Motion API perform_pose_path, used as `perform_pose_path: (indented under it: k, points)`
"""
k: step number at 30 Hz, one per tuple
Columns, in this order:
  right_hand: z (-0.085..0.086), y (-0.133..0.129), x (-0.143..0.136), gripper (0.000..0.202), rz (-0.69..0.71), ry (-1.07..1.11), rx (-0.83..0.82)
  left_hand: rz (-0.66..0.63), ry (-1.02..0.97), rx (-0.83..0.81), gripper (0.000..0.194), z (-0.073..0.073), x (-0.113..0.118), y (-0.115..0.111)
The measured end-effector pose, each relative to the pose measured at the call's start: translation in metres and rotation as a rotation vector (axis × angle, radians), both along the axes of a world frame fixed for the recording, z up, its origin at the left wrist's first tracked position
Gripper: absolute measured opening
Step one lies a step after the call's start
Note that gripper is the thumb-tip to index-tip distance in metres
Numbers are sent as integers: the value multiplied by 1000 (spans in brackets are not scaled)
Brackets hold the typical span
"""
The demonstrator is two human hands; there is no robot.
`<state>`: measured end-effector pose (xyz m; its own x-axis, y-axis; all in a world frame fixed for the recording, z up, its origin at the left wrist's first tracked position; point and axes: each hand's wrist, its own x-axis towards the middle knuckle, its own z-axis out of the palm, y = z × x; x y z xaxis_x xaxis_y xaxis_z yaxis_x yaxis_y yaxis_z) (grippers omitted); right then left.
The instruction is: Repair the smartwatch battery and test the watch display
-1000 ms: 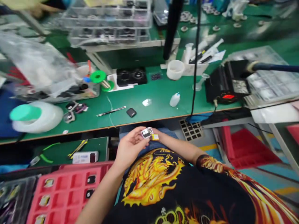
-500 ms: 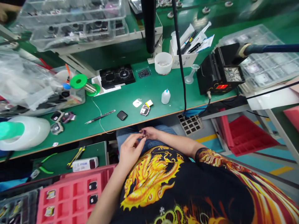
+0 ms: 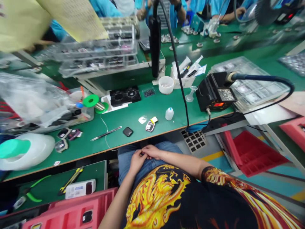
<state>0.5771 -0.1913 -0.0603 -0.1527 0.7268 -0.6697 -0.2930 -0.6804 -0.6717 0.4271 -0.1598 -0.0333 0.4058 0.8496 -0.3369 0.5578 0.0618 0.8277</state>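
Observation:
My left hand (image 3: 137, 161) and my right hand (image 3: 152, 151) meet over my lap, below the bench edge. The fingers of both are curled and pressed together, and whatever lies between them is too hidden to make out. On the green bench (image 3: 114, 117) above them are a black square watch part (image 3: 128, 131), an opened watch body (image 3: 150, 126) with a yellow-edged piece (image 3: 154, 119) beside it, and a white piece (image 3: 142, 119). Tweezers (image 3: 106, 133) lie to the left of the black part.
A small bottle (image 3: 169, 114), a white round tub (image 3: 166, 85) and a black soldering station (image 3: 214, 93) stand on the bench. A black cable (image 3: 179, 76) hangs in front. Left are a solder spool (image 3: 91, 100) and a large jug (image 3: 40, 149). Co-workers' hands (image 3: 182, 14) show beyond.
The view has tilted up, bringing co-workers and yellow sheets into sight. My hands have closed together, and the small dark purple thing seen between them before is now hidden.

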Motion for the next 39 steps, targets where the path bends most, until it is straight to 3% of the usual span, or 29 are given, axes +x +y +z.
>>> perform_pose_path:
  k: [4,11,19,24,29,34,39]
  points:
    - [-4,0,2,36,3,-6,74,111,-121,-121,26,-7,4,7]
    - [-1,-3,10,31,50,50,175,304,-318,-355,51,-10,-11,13]
    - [-14,-3,10,28,124,-106,186,397,-395,-437,33,-17,-10,19]
    - [-18,-4,6,28,140,-234,249,392,-385,-374,33,-17,-6,14]
    - [-16,-5,6,34,149,-348,341,332,-382,-317,48,-7,-5,8]
    - [-14,-6,7,39,169,-403,387,240,-412,-363,59,0,-12,10]
    - [-11,-6,7,35,118,-381,353,241,-449,-423,61,0,-15,12]
